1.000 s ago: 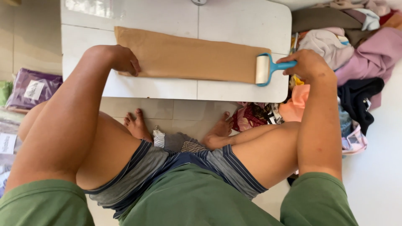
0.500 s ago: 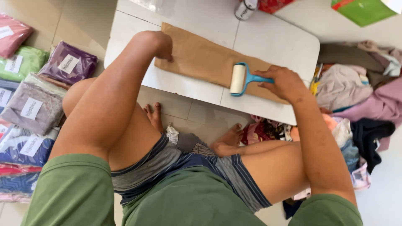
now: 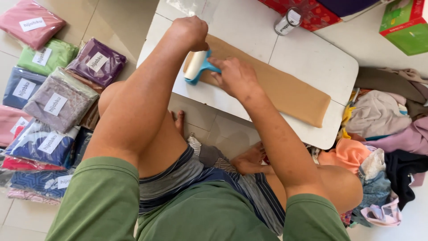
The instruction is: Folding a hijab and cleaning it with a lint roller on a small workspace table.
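Tan cloth (image 3: 272, 85) lies flat, long, along table (image 3: 312, 58) front edge. Roller (image 3: 196, 67) sits at cloth's left end, right hand (image 3: 234, 76) clamped on its blue handle. Left hand (image 3: 191, 31) fisted, pressing cloth. Can (image 3: 285, 22) behind, clear.

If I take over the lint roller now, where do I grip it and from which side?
Probably grip the blue handle, from the right side of the lint roller, where the right hand already holds it. Its white drum lies on the folded tan cloth near the left hand, so the drum end looks crowded.
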